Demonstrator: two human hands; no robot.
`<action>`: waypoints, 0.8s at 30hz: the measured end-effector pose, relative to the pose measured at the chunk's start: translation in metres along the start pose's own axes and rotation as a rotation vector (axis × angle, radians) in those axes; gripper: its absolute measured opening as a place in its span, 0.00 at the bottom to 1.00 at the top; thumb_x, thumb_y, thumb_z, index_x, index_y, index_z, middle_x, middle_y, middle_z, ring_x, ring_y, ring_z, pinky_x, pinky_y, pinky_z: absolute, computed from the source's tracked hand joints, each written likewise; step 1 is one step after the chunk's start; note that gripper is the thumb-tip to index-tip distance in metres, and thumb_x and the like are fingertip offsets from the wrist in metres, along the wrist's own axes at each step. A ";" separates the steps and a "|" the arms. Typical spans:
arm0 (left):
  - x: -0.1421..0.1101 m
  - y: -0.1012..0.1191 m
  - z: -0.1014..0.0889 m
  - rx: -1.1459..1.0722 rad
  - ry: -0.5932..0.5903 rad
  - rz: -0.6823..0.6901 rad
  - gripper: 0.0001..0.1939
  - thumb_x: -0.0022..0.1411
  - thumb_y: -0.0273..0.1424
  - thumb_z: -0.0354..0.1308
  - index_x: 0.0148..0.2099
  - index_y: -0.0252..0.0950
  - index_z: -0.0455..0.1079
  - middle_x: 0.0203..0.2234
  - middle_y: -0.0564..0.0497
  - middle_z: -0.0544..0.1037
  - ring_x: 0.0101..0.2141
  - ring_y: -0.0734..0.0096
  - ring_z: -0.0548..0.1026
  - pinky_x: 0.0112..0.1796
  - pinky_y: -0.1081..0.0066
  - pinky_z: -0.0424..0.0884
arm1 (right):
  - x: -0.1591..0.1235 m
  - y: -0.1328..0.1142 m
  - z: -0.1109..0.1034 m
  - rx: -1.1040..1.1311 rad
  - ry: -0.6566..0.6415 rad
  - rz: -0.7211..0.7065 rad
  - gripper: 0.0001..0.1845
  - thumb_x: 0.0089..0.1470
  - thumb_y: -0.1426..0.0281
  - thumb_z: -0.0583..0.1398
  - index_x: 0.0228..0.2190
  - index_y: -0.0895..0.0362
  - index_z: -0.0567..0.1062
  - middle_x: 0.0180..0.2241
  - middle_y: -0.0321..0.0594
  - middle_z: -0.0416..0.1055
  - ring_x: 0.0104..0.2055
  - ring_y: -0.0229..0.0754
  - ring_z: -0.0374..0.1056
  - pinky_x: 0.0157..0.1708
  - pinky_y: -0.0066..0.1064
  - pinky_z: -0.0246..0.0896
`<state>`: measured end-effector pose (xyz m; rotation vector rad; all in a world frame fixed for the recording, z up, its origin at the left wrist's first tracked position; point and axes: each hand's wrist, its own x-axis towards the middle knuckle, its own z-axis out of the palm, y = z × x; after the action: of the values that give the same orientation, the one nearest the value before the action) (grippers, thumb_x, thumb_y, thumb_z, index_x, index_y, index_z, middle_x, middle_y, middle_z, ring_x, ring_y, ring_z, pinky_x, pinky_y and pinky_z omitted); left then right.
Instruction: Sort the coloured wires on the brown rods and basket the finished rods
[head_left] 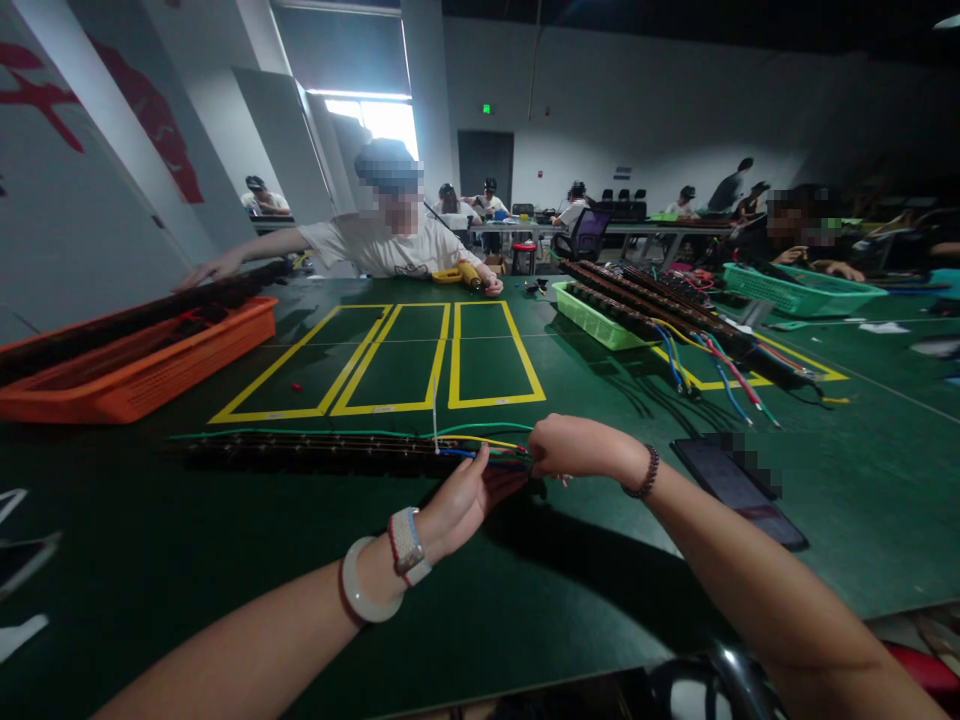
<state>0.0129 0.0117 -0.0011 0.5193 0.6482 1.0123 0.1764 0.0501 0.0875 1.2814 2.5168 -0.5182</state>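
A long black strip [300,455] with thin metal rails lies across the green table in front of me. Green, yellow and blue wires [484,441] run along it and out past its right end. A pale cable tie [436,415] sticks up from the strip near that end. My left hand [461,505] is closed around the wires from below, thumb on top. My right hand [577,447] pinches the wires' far end just to the right, its fingertips partly hidden. A watch and a pale bangle are on my left wrist, a beaded bracelet on my right.
An orange basket [142,385] with black strips stands at left. A green basket [600,318] with more strips and loose wires [712,365] is at right. A dark phone [739,490] lies near my right forearm. Across the table sits a co-worker [386,240] beside a yellow tool [461,275].
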 end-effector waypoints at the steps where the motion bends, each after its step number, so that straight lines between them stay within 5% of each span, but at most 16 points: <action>1: -0.001 0.000 0.000 0.007 0.009 -0.002 0.11 0.64 0.34 0.49 0.43 0.34 0.68 0.41 0.42 0.76 0.45 0.64 0.73 0.52 0.60 0.65 | 0.001 0.002 -0.001 0.003 0.032 0.005 0.11 0.52 0.71 0.57 0.25 0.61 0.77 0.20 0.39 0.71 0.20 0.33 0.64 0.21 0.22 0.53; 8: 0.000 -0.003 -0.002 0.022 -0.027 0.102 0.10 0.64 0.31 0.51 0.44 0.32 0.67 0.43 0.42 0.75 0.45 0.66 0.74 0.50 0.62 0.67 | 0.013 0.011 0.001 -0.147 0.369 0.174 0.08 0.53 0.71 0.58 0.33 0.59 0.76 0.33 0.45 0.74 0.36 0.43 0.70 0.33 0.27 0.60; 21: -0.004 0.001 0.003 0.047 0.093 0.070 0.10 0.65 0.31 0.47 0.34 0.32 0.65 0.30 0.44 0.76 0.34 0.66 0.76 0.42 0.63 0.71 | 0.020 0.004 0.016 -0.171 0.178 0.173 0.10 0.49 0.68 0.61 0.34 0.60 0.77 0.32 0.49 0.74 0.35 0.48 0.71 0.30 0.29 0.63; 24: -0.004 0.000 0.002 0.029 0.088 0.074 0.09 0.65 0.31 0.48 0.35 0.32 0.65 0.30 0.44 0.76 0.34 0.66 0.76 0.43 0.62 0.70 | 0.012 -0.002 0.007 -0.153 0.224 0.153 0.13 0.52 0.64 0.59 0.36 0.58 0.77 0.33 0.48 0.74 0.35 0.47 0.71 0.31 0.30 0.62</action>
<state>0.0122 0.0079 0.0015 0.5299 0.7267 1.1016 0.1681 0.0547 0.0764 1.5296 2.5460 -0.1518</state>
